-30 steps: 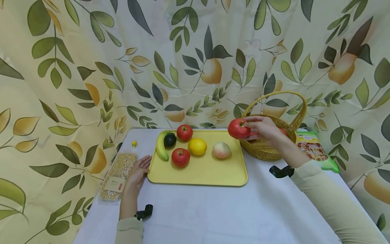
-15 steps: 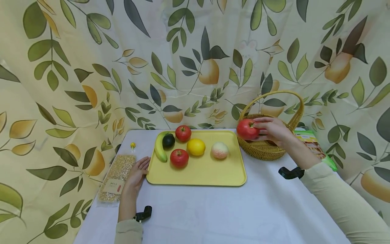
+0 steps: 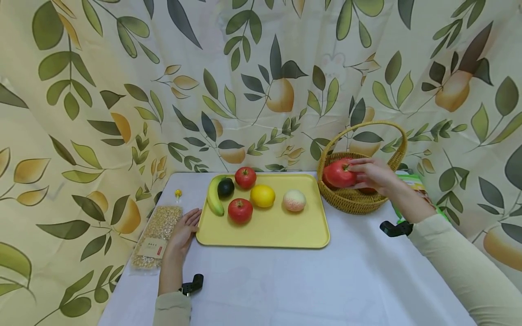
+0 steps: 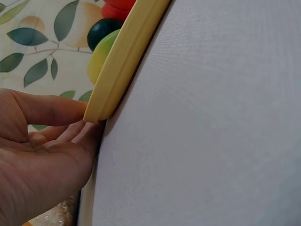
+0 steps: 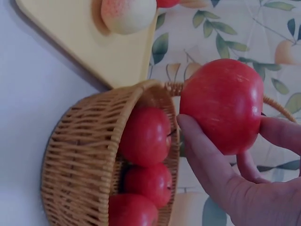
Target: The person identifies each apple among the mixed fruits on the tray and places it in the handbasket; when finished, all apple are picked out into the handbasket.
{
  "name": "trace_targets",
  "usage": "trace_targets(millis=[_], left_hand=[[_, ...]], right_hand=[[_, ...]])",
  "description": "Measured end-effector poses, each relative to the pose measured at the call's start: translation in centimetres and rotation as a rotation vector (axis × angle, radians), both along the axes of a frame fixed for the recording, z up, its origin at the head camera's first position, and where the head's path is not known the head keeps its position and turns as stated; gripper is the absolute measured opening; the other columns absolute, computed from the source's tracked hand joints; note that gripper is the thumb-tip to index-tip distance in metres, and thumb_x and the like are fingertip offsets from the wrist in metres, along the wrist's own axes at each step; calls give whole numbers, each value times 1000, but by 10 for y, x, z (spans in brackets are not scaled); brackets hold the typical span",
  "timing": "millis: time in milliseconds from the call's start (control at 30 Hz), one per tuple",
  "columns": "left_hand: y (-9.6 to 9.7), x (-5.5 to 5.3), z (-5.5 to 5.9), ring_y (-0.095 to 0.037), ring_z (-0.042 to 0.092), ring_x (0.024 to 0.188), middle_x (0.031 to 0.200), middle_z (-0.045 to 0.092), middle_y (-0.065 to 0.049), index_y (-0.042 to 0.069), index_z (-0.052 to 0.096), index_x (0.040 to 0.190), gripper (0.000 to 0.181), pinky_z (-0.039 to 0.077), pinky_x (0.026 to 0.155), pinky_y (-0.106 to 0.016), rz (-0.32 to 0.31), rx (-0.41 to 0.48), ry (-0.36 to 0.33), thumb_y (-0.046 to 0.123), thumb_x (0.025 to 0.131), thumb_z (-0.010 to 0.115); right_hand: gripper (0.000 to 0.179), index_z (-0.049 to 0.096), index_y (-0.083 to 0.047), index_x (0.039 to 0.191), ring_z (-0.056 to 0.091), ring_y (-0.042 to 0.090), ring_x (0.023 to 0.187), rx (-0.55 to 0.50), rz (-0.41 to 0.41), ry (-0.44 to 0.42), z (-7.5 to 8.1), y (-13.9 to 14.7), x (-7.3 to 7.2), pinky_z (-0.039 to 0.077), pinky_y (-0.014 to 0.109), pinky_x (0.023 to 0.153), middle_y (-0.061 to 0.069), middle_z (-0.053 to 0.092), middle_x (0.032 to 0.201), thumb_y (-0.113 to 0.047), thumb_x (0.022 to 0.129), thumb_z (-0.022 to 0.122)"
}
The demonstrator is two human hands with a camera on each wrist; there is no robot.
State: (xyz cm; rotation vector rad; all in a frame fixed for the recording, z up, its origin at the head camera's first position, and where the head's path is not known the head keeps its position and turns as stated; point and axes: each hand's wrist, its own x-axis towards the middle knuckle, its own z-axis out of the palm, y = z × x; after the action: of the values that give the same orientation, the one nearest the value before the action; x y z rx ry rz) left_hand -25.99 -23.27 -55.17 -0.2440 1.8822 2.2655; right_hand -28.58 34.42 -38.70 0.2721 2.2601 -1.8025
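Note:
In my right hand [image 3: 373,174] is a red apple [image 5: 222,106], gripped between thumb and fingers. The apple is over the wicker basket [image 3: 352,201], above the rim in the right wrist view. Inside the basket lie more red apples [image 5: 146,136]. On the left, my left hand [image 3: 183,233] touches the near left corner of the yellow tray [image 3: 269,233], its fingers fairly straight and its thumb at the rim [image 4: 101,106]. The tray carries two red apples [image 3: 240,211], a banana [image 3: 214,199], a dark green avocado-like fruit [image 3: 225,188], a lemon [image 3: 263,196] and a pale pink peach [image 3: 294,200].
A clear bag of yellow grains [image 3: 157,231] lies beside the left forearm. Behind the basket and right arm, a green printed packet [image 3: 412,181] is partly hidden. A white cloth [image 3: 277,285] covers the table, and a leaf-patterned curtain [image 3: 261,90] hangs behind it.
My right hand has carried the apple rightward from the tray's right edge to over the basket. The left hand and the fruit on the tray stay put.

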Motion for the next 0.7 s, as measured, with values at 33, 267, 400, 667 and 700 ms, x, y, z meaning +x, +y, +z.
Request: trace_targets(millis=[33,267,400,667,700], left_hand=[[0,0,0,-33,28,156,167,30,-23,-3,25,162,75,24,127,-44,0,-2,-2,-24,91,35],[0,1,0,-31,30,155,167,31,-21,-2,27,162,75,26,127,-43,1,3,-17,-24,91,35],[1,1,0,-31,30,155,167,31,-21,-3,27,162,76,25,127,-43,5,4,-16,-25,90,35],[0,-1,1,-31,29,155,167,31,-22,-3,27,162,76,25,127,-43,4,8,-9,-26,89,35],[0,-1,1,-31,29,156,167,30,-22,-3,26,162,76,24,127,-42,4,12,-8,-26,89,35]], right_hand=[[64,30,5,159,53,38,125,3,3,-6,-1,2,-1,55,52,99,29,25,163,-20,106,57],[60,26,6,160,46,45,134,-27,14,-54,-12,19,-8,50,58,103,32,20,165,-15,109,50],[59,28,8,158,53,40,127,-63,42,-86,-16,28,-13,50,62,102,32,22,162,-12,108,51],[64,23,8,160,43,45,135,-70,109,-158,-17,38,-26,53,59,101,30,19,164,-14,108,54],[65,22,8,161,40,46,137,-73,121,-167,-18,39,-28,53,59,102,31,17,165,-13,108,53]])
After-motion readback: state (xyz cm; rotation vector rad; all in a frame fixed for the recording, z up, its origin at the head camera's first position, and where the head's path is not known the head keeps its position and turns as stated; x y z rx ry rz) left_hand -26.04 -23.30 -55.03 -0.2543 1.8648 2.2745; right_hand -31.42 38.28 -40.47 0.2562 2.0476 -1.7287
